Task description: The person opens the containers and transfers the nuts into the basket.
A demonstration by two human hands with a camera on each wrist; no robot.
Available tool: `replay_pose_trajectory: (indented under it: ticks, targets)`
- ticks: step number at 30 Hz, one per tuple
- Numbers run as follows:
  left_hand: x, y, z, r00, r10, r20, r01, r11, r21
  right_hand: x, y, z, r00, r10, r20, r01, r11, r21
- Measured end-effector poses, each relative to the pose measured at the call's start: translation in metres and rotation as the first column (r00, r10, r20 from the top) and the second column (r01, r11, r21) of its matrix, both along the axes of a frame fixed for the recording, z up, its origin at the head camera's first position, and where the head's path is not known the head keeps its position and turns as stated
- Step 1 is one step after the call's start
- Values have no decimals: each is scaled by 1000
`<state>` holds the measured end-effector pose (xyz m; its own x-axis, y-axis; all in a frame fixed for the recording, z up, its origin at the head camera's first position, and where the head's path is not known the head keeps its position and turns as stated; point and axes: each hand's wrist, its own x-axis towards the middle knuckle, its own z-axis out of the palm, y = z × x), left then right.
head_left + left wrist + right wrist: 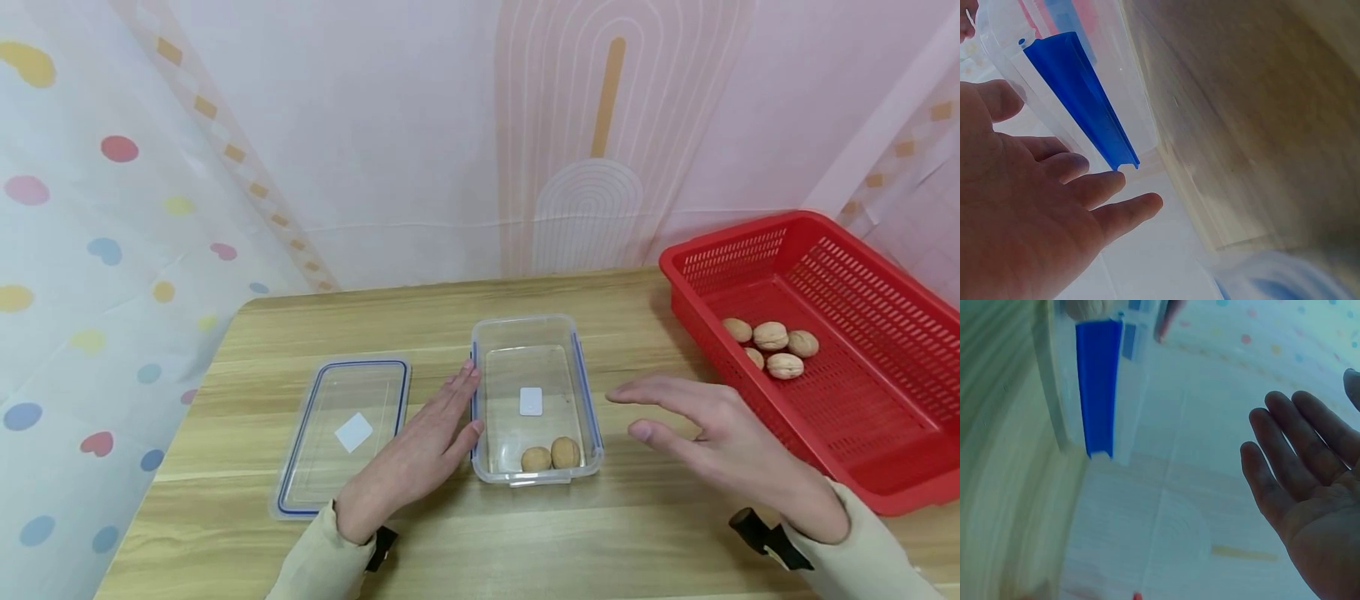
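Observation:
A clear plastic food container (536, 333) with blue side clips stands without its lid in the middle of the table. Two walnuts (566, 452) lie inside at its near end, and a white label shows on its floor. My left hand (420, 446) rests its straight fingers along the container's left wall, beside the blue clip (1082, 100). To the right of the container my right hand (712, 425) hovers with loosely extended fingers, holding nothing; the right wrist view shows the palm (1329, 519) apart from the container's right clip (1099, 387).
The container's clear lid (318, 433), with a blue seal and a white label, lies flat on the left. A red plastic basket (862, 400) at the right holds several walnuts (785, 366) near its left wall. A patterned curtain (405, 150) hangs behind the wooden table (510, 550).

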<state>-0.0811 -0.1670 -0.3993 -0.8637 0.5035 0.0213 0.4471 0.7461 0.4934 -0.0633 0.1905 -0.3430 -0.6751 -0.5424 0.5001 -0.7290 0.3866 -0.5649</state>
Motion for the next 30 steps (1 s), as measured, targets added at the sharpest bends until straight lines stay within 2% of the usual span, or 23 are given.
replay_pose_trajectory:
  ticks: [5, 11, 18, 23, 30]
  targets:
    - [-1, 0, -1, 1000, -15, -15, 15, 1000, -1, -4, -11, -9, 999, 36, -1, -36, 999, 15]
    - [-2, 2, 0, 1000, -13, -14, 13, 1000, -1, -11, -25, -15, 997, 76, -20, -75, 994, 80]
    - [-2, 2, 0, 1000, -3, -14, 3, 1000, 1, -23, -40, -16, 989, 141, 53, -148, 978, 149]
    - [0, 1, 0, 1000, 5, -15, -5, 1000, -1, -34, -47, -17, 972, 204, 115, -224, 952, 208]
    - [1, 1, 1, 1000, 7, -21, -7, 1000, -5, -46, -54, -17, 942, 271, 200, -321, 899, 297]
